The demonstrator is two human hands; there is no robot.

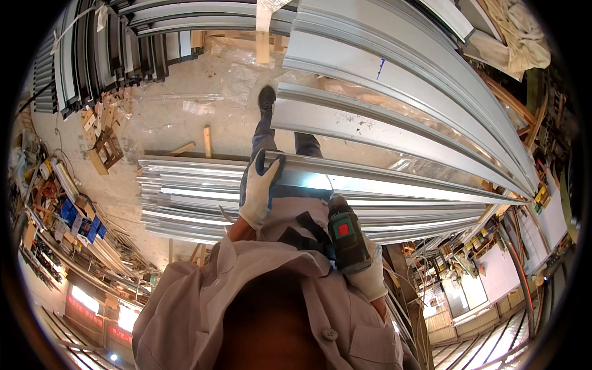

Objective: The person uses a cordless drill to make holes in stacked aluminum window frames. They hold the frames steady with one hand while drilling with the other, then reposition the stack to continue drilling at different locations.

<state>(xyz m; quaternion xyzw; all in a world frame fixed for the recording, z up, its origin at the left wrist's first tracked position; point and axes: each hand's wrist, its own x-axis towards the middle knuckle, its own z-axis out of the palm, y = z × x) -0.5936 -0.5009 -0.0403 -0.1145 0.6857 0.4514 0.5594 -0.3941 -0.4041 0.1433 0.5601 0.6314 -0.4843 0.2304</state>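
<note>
Gloved left hand clasps ribbed aluminium profile; right hand holds drill.

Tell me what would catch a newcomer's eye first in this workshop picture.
Long silvery metal profiles sweep across the middle and upper right, stacked in layers over a dusty floor. At the centre, the left hand, in a white and blue glove, grasps the edge of one profile, while the right hand holds a dark green cordless drill pointed at it. Dark profiles lie heaped at upper left.
</note>
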